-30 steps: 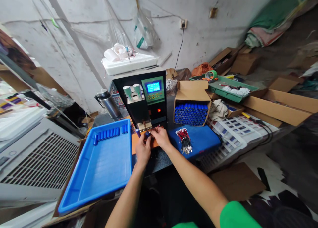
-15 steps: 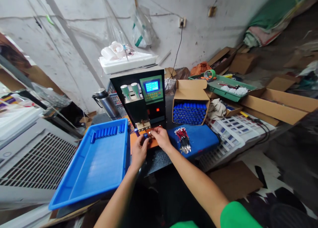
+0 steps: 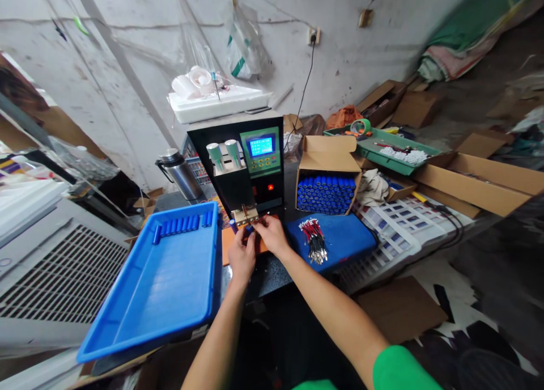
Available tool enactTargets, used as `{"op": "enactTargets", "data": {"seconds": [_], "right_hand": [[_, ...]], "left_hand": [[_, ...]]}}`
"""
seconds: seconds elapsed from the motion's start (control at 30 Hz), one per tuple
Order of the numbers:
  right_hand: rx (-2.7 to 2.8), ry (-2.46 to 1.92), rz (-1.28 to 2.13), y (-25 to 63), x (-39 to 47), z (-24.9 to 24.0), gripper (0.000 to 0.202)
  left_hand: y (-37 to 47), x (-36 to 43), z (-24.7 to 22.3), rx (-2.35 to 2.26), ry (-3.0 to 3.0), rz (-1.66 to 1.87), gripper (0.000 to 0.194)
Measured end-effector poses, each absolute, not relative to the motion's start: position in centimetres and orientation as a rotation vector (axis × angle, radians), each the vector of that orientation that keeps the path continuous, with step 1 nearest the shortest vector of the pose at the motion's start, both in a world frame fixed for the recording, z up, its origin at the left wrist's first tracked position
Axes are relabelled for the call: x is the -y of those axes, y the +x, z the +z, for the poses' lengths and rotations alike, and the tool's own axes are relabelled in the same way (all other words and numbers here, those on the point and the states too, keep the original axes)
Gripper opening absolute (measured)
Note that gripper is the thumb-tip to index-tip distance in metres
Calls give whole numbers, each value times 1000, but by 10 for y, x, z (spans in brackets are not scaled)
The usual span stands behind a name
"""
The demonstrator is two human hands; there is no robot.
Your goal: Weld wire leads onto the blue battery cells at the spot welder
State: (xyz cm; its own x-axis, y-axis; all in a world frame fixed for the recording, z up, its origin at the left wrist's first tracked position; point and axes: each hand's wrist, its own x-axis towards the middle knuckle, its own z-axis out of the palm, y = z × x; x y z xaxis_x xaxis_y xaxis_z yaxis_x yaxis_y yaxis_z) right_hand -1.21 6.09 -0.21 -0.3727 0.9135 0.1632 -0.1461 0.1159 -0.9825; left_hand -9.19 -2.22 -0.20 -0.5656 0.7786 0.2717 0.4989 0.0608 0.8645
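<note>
Under the electrodes of a black spot welder (image 3: 245, 215), my left hand (image 3: 242, 258) closes its fingers and thumb round a blue cylindrical battery cell (image 3: 249, 230), mostly hidden by the fingers. My right hand (image 3: 274, 237) is pinched at the same cell's end, close beneath the electrode tips; whatever small piece it grips is too hidden to name. Another blue cell (image 3: 232, 225) stands just left of the electrodes on an orange board (image 3: 226, 247). To the right, a bundle of red and black wire leads (image 3: 313, 241) with metal ends lies on a blue pad (image 3: 351, 237).
On the left, a blue tray (image 3: 147, 327) has a row of blue cells (image 3: 181, 224) along its far side. An open cardboard box (image 3: 327, 159) packed with cells stands right of the welder. Behind the tray is a steel flask (image 3: 181, 174); farther right lies a green tray (image 3: 393, 146).
Both hands have moved slightly forward, bringing the cell from in front of the electrodes to beneath them. The view has shifted a little.
</note>
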Motion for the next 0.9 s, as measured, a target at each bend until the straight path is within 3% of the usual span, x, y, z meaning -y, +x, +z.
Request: {"op": "enactTargets", "data": {"seconds": [0.9], "right_hand": [[1447, -834, 1377, -9, -57, 6, 13]], "left_hand": [[-91, 20, -8, -2169, 1293, 1501, 40]]}}
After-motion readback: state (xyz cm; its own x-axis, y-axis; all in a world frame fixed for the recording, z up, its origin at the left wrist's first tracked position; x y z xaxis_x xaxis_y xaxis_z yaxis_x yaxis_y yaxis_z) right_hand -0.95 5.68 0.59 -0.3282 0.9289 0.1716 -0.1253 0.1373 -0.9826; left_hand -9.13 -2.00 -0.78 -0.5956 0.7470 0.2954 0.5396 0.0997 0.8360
